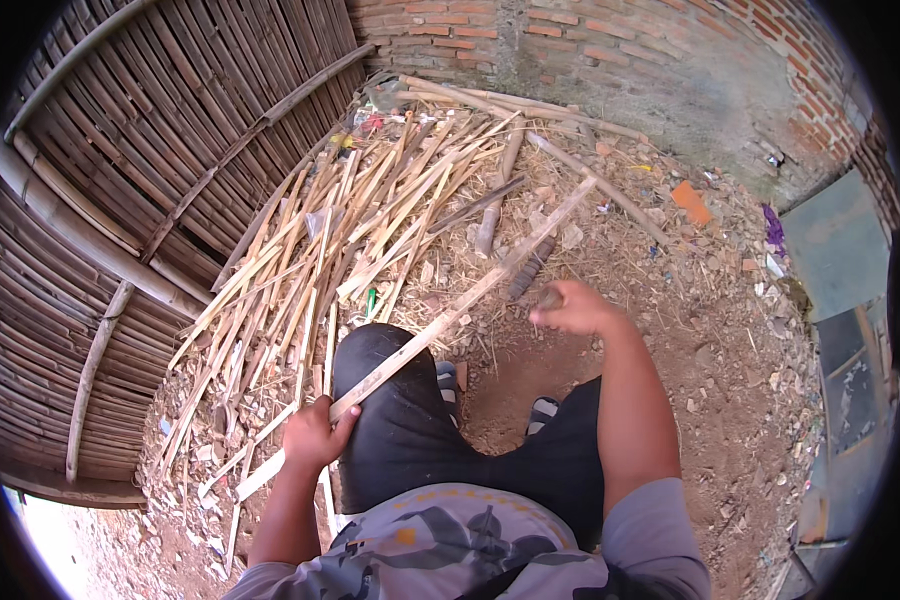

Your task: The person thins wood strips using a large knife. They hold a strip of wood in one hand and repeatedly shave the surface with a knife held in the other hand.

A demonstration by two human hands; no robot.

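Observation:
My left hand [313, 436] is closed round a long, pale wooden slat [440, 325], which slants across my left knee from lower left to upper right. Its far end reaches over the littered ground. To the right of the slat, my right hand [582, 308] is closed on a brown, rounded handle-like piece [548, 298]; the rest of that piece is hidden or blurred. Just beyond my right hand lies a dark, ridged chunk of wood [532, 268], below the slat's far half.
A heap of split slats [370, 210] spreads at the left, beside a bamboo wall [190, 110]. Poles [570, 118] lie by the brick wall [610, 50] at the back. Grey panels [838, 248] lean at the right. Chips and an orange scrap [691, 203] litter the dirt.

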